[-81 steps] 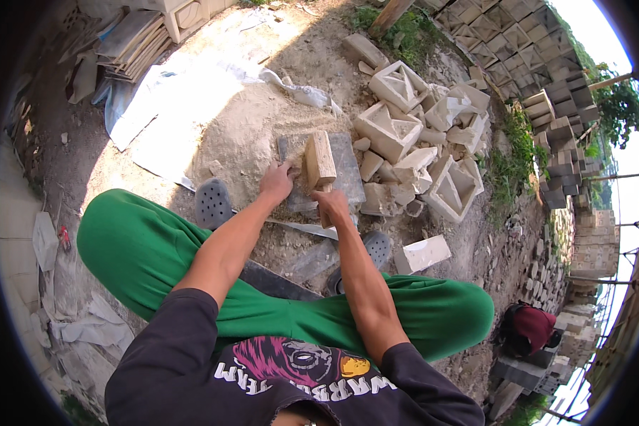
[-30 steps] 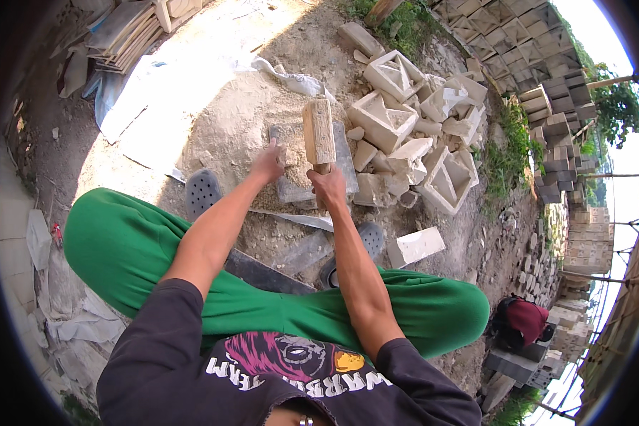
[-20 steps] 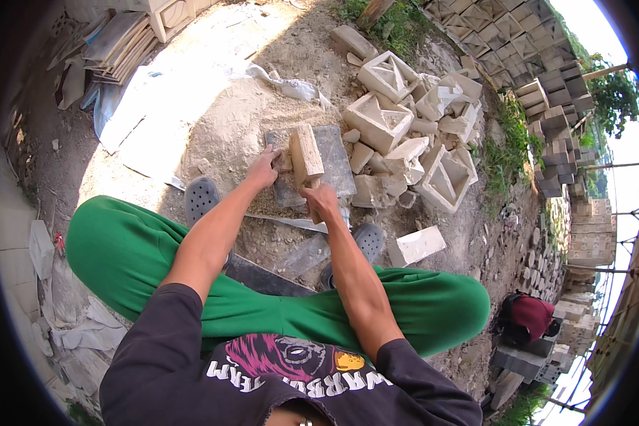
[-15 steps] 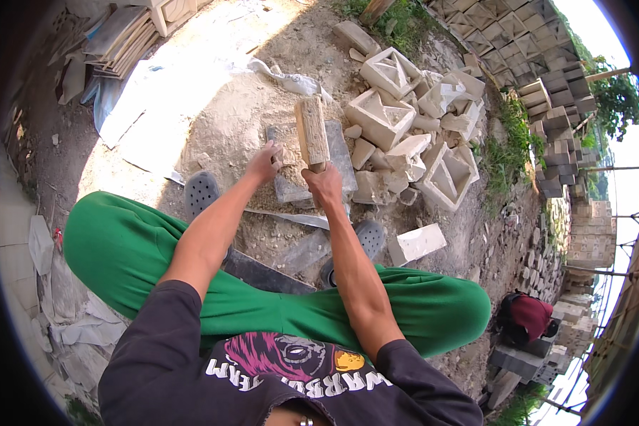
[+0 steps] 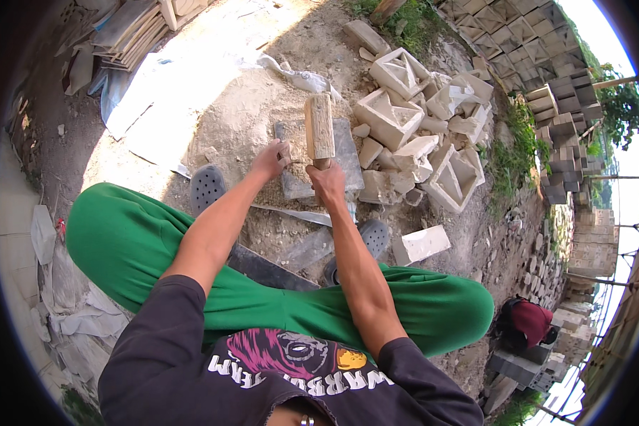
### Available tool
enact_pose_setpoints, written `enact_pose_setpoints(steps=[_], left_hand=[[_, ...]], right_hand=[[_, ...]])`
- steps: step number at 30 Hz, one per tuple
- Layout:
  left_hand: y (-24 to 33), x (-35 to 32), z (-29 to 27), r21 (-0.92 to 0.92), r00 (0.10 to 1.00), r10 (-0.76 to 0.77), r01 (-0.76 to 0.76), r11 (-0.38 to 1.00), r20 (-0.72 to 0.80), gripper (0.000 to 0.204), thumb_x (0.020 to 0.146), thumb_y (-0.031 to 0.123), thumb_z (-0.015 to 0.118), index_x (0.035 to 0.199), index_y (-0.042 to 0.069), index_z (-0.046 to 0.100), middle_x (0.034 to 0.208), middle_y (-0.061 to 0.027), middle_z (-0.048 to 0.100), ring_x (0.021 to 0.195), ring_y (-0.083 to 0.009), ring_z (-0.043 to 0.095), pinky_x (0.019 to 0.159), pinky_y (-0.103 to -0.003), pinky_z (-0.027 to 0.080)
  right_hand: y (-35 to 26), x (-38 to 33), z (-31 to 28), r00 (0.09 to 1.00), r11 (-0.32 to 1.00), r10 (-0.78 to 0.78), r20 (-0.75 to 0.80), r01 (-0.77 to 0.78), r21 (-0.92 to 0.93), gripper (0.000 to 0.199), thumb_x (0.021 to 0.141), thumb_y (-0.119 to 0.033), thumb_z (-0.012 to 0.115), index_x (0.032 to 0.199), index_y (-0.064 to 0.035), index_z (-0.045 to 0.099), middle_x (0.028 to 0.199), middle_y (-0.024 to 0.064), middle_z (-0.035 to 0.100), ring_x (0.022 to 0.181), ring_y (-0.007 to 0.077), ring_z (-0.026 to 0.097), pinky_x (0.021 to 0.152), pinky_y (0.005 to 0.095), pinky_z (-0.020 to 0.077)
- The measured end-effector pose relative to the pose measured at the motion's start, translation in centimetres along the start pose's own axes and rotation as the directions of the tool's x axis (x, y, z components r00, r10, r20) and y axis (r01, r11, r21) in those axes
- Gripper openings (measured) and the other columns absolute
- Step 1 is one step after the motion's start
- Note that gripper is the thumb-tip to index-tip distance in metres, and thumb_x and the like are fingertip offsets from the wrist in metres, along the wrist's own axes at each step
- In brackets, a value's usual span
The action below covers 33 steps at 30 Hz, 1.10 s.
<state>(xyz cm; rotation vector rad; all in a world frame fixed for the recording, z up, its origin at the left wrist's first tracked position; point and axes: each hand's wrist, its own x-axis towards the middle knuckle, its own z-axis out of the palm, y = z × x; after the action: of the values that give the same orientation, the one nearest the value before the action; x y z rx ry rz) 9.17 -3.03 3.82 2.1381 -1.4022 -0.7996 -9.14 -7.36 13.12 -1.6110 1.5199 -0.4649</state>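
Note:
My right hand (image 5: 327, 181) is wrapped round the handle of a wooden mallet (image 5: 319, 128), whose worn block-shaped head points away from me. Beneath the mallet lies a flat grey slab (image 5: 348, 155) on the dusty ground, in front of my feet. Just left of the mallet, at the slab's left side, the fingers of my left hand (image 5: 271, 159) are curled closed. Whatever they grip is too small or hidden to name. Pale crumbs and dust cover the slab's left part.
Broken pale hollow blocks (image 5: 389, 117) are heaped to the right of the slab. A whitish block (image 5: 422, 245) lies near my right shoe (image 5: 373, 238). A dark plank (image 5: 266, 270) lies between my legs. Stacked boards (image 5: 129, 37) stand far left, and a dark red bag (image 5: 529, 323) sits right.
The whole view has shifted slightly, moving the scene to the right. The mallet head is a little farther from me. Both hands keep their grips.

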Motion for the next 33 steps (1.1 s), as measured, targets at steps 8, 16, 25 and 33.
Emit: enact_pose_setpoints(steps=[8,16,25,33], left_hand=[[2.3,-0.1,-0.3,0.019,0.999,-0.031,0.032,0.999,-0.04,0.052,0.085,0.029,0.073,0.133,0.014,0.061,0.123,-0.0099,0.058,0.116,-0.0298,0.057,0.099,-0.041,0.047],[2.2,-0.4,-0.5,-0.035,0.993,-0.117,0.117,0.993,-0.01,0.044,0.083,0.03,0.075,0.124,0.019,0.066,0.121,-0.0121,0.057,0.114,-0.0315,0.059,0.095,-0.045,0.049],[3.2,-0.6,-0.1,0.05,0.987,-0.147,0.151,0.987,-0.07,0.046,0.084,0.03,0.075,0.128,0.019,0.065,0.122,-0.0136,0.058,0.115,-0.0315,0.058,0.099,-0.045,0.048],[2.9,-0.6,-0.5,-0.042,0.987,-0.159,0.159,0.986,-0.005,0.049,0.084,0.031,0.076,0.13,0.017,0.064,0.124,-0.0126,0.057,0.116,-0.0306,0.059,0.097,-0.044,0.049]], right_hand=[[4.2,0.5,1.0,0.97,0.96,0.204,0.129,-0.172,-0.223,0.034,0.07,-0.028,0.073,0.075,0.0056,0.07,0.068,0.0147,0.069,0.061,0.0237,0.071,0.058,0.038,0.0548],[-0.4,-0.2,-0.9,0.996,0.995,0.077,0.033,-0.079,0.068,0.035,0.07,-0.029,0.071,0.084,0.0024,0.068,0.065,0.0136,0.068,0.058,0.0283,0.066,0.06,0.0411,0.0523],[5.7,-0.1,0.9,0.96,0.957,0.27,0.079,-0.259,-0.131,0.045,0.067,-0.033,0.074,0.08,0.01,0.069,0.071,0.0205,0.07,0.068,0.032,0.071,0.065,0.0399,0.0541],[0.7,0.1,-0.8,0.999,0.997,0.042,0.01,-0.043,0.057,0.031,0.072,-0.025,0.072,0.079,0.0051,0.068,0.067,0.0122,0.068,0.059,0.021,0.069,0.056,0.0369,0.0546]])
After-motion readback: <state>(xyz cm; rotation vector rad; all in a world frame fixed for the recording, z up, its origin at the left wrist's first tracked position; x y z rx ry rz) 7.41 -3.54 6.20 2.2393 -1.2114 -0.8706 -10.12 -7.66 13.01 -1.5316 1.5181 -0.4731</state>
